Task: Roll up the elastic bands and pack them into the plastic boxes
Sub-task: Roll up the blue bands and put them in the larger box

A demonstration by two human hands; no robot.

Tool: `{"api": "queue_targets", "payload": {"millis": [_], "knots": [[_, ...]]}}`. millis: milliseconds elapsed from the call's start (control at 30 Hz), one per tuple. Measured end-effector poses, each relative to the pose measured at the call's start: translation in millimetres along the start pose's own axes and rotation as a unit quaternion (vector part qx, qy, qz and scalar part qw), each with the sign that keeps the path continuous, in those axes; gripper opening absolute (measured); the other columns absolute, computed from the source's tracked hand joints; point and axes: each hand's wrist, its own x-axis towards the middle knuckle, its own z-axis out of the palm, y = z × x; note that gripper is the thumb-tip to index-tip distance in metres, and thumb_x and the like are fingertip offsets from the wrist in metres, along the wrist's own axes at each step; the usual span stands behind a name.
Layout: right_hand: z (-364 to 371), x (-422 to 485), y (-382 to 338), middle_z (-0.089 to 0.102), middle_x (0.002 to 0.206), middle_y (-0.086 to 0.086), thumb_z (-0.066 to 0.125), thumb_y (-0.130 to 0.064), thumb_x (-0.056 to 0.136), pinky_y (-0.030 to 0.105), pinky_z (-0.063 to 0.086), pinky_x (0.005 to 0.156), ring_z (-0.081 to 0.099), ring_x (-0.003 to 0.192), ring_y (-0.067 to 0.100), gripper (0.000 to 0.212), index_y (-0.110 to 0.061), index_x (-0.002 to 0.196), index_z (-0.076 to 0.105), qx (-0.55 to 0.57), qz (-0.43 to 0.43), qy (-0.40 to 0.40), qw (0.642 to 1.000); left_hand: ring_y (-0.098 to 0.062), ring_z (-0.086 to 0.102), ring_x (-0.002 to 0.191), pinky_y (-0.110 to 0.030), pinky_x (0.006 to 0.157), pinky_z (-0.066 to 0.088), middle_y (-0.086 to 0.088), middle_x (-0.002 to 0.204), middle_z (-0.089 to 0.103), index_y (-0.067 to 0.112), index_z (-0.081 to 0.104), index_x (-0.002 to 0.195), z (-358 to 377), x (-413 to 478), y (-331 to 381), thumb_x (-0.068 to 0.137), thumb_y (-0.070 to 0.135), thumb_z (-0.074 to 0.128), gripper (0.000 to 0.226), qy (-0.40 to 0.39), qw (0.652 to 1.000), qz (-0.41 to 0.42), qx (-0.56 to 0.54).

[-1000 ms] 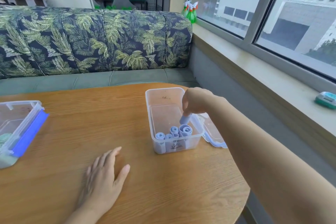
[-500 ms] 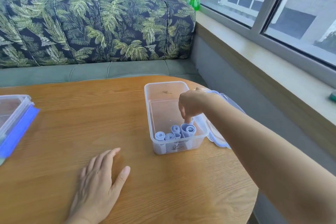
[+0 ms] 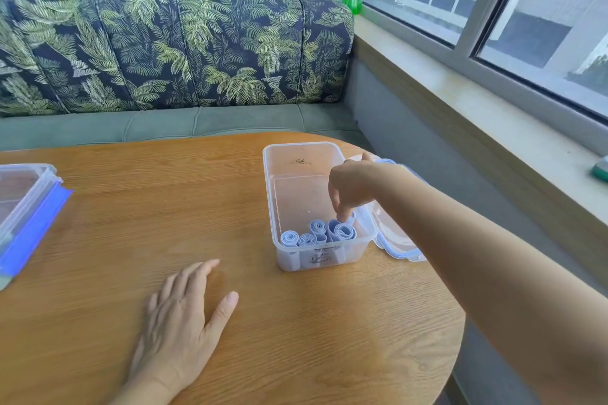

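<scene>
Presently the clear box [image 3: 287, 258] stands open on the wooden surface [image 3: 138, 214], toward its far right edge. Its contents are rolled bands [image 3: 342, 231], pale blue, standing on end and packed against the near wall of the box; the far half of the box floor is bare. Four rolls are plainly countable. A fifth [image 3: 353, 216] shows only as a sliver behind the fingertips.

The right hand [image 3: 353, 189] reaches down into the box from the right. Its fingers [image 3: 343, 214] are bent downward and bunched together, tips meeting the top of the rolls at the right end of the row. Whether they pinch a roll or only press on it cannot be told.

The left hand [image 3: 184, 316] lies palm down on the surface near its near edge, apart from the box, fingers straight and slightly spread, holding nothing.

One lid [image 3: 394, 240], clear with blue trim, lies just beside the box on its right, at the right edge of the surface; the right forearm covers much of it.

A second box [image 3: 29, 194], with a blue-edged lid, sits at the left edge of the surface and is cut off by the frame. Its contents cannot be made out.

Count: two boxes, four rolls certain and a fifth partly hidden.
</scene>
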Motion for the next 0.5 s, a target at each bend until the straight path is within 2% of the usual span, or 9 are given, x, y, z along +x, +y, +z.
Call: {"api": "queue_targets", "payload": {"millis": [67,167,267,500], "knots": [[0.2,-0.7,1.3,0.061,0.088,-0.001,0.071,-0.024,0.08,0.054,0.019,0.11,0.049,0.111,0.024,0.025,-0.014,0.103,0.07,0.015,0.001,0.005,1.0,-0.01,0.035,0.129,-0.036,0.1,0.031,0.014,0.14,0.043,0.033,0.036,0.14,0.1,-0.1,-0.3,0.084,0.075,0.012,0.074,-0.001,1.0,0.0,0.002],[0.6,-3.2,0.7,0.055,0.093,0.002,0.065,-0.011,0.083,0.054,0.018,0.111,0.043,0.116,0.024,0.028,-0.012,0.111,0.067,0.003,0.003,0.005,1.0,-0.009,0.036,0.129,-0.036,0.1,0.031,0.014,0.139,0.043,0.033,0.036,0.14,-0.3,-0.1,0.0,0.084,0.076,0.011,0.075,0.002,1.0,0.001,0.003],[3.5,-4.6,0.6,0.054,0.093,0.005,0.061,-0.007,0.084,0.054,0.016,0.112,0.043,0.106,0.024,0.023,-0.01,0.106,0.067,-0.006,0.001,0.018,1.0,-0.009,0.035,0.129,-0.036,0.101,0.03,0.015,0.14,0.043,0.033,0.036,0.14,-0.7,0.1,1.8,0.082,0.076,0.01,0.077,0.002,1.0,-0.003,0.0],[6.7,-6.2,1.2,0.063,0.098,0.006,0.067,-0.009,0.081,0.055,0.015,0.11,0.047,0.112,0.026,0.019,-0.014,0.098,0.07,-0.009,0.009,0.021,1.0,-0.01,0.037,0.127,-0.036,0.099,0.032,0.014,0.139,0.044,0.033,0.037,0.139,0.0,0.9,0.7,0.082,0.076,0.012,0.076,0.003,1.0,-0.003,0.01]]}}
